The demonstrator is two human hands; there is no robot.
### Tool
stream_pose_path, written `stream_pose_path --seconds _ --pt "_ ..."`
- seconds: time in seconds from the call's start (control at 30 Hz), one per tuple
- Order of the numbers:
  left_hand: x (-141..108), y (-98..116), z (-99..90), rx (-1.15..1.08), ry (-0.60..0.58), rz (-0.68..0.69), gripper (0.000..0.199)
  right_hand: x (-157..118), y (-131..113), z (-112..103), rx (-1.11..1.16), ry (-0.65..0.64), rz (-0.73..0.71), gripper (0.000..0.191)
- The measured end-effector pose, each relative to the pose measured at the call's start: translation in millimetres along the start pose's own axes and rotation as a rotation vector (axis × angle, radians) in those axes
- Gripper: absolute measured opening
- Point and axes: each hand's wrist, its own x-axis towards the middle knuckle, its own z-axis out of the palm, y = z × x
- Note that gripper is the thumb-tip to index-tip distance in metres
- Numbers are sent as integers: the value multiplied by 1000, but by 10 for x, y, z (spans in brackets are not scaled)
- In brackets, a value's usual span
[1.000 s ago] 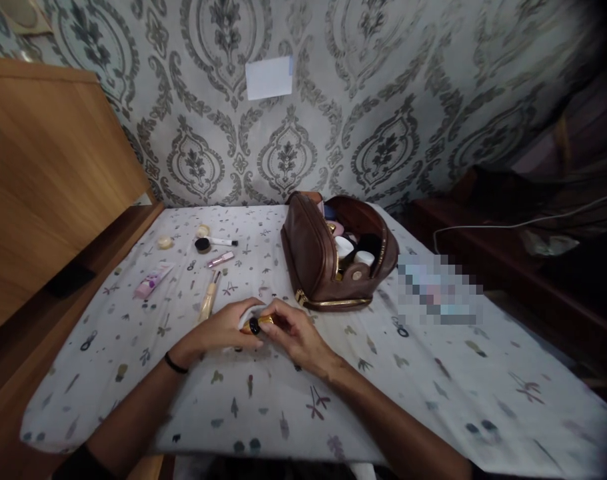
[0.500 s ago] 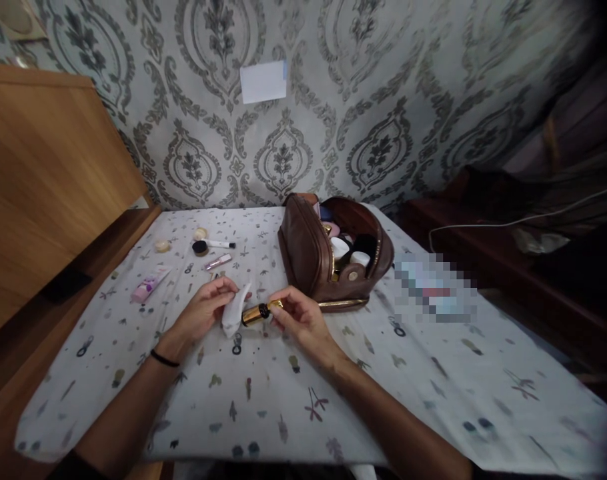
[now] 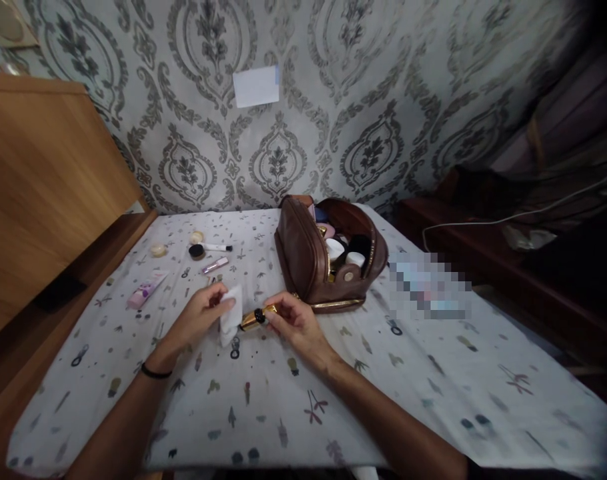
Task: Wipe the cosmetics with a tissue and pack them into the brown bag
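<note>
Pinched in my left hand (image 3: 203, 312) is a folded white tissue (image 3: 231, 315), hanging upright over the cloth. My right hand (image 3: 296, 325) grips the gold cap end of a small gold and black bottle (image 3: 253, 319), which lies nearly level with its far end close beside the tissue. Behind my right hand stands an open brown leather bag (image 3: 303, 257) with white-lidded jars and other cosmetics inside. Beyond my left hand lie a pink tube (image 3: 146, 291), a small shiny pink tube (image 3: 215, 265), a black-lidded jar (image 3: 196, 251) and a white-handled brush (image 3: 217, 247).
Two small cream-coloured items (image 3: 158, 250) rest at the table's back left. A blurred-out object (image 3: 431, 285) lies right of the bag. A wooden cabinet (image 3: 53, 180) borders the left side, and a white cable (image 3: 508, 219) runs at the right.
The tissue has turned and shows more of its broad side, with my left thumb now over it. The bottle has shifted slightly. The whole view has moved a little.
</note>
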Motion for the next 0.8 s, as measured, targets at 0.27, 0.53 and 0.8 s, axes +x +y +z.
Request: stream_pose_path --seconds 0.27,0.53,0.8 --pt "-115 156 231 -132 -167 49 31 -7 18 23 17 -18 39 33" --pt "-167 219 421 255 -45 76 23 -36 40 73 117 -110 79 39" --pt "-76 91 361 -87 24 -111 30 -37 -74 38 54 -26 30 43"
